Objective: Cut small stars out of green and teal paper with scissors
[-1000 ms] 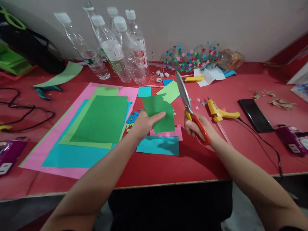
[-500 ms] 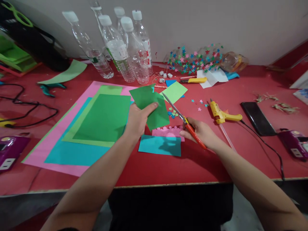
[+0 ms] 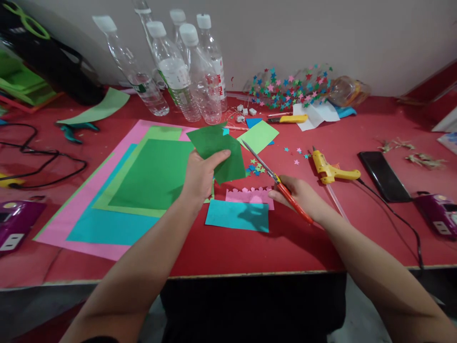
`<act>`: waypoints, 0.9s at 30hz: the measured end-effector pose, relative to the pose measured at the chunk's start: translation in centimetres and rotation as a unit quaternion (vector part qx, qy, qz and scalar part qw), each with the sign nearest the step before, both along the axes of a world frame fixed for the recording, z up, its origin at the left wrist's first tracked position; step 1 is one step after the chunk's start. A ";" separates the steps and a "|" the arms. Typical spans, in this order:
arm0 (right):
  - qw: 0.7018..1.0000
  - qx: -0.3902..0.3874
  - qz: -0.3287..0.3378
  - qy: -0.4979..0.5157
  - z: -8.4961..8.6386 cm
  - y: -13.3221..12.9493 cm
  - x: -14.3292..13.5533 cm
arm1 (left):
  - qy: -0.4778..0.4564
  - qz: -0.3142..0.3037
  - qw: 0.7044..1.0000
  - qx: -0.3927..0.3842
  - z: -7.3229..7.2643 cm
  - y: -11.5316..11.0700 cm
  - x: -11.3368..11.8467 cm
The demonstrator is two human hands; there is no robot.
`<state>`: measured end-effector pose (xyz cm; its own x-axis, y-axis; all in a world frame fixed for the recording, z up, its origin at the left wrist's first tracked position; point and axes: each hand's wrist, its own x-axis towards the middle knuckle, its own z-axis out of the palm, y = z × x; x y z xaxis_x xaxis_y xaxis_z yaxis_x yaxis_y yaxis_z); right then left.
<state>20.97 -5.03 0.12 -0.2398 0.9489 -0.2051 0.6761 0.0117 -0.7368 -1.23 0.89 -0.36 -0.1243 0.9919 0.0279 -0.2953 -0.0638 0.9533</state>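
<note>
- A notched dark green paper piece (image 3: 234,164) is pinched between thumb and fingers of the left hand (image 3: 200,176), above the red desk (image 3: 271,259).
- Scissors (image 3: 283,188) are gripped by their handles in the curled right hand (image 3: 298,195), blades together, tip near the paper.
- Beneath, a blue paper strip (image 3: 236,216) is overlapped with a scalloped pink paper strip (image 3: 250,196).

With twelve o'clock at the wall (image 3: 364,38), I see the left grip (image 3: 200,176) over the middle of the surface (image 3: 296,252), holding a paper piece (image 3: 232,166). From there, the right grip (image 3: 300,195) with the scissors (image 3: 276,179) is at four, a paper strip (image 3: 235,216) at six, the sheet stack (image 3: 153,171) at nine. Bottles (image 3: 180,85) stand at eleven. The cutter (image 3: 293,119) lies at two, the glue gun (image 3: 333,172) at three, the phone (image 3: 383,176) beyond it.
</note>
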 end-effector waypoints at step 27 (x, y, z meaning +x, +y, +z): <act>0.987 -0.078 0.020 0.142 0.3 -0.8 -0.5 | -0.029 -0.101 0.992 -0.074 1.0 -0.7 0.3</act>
<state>20.45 -5.83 0.40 -0.3455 0.8997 -0.2669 0.4428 -0.0945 -0.8916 -0.93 0.17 0.68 0.0812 0.9893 -0.1214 -0.3428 0.1420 0.9286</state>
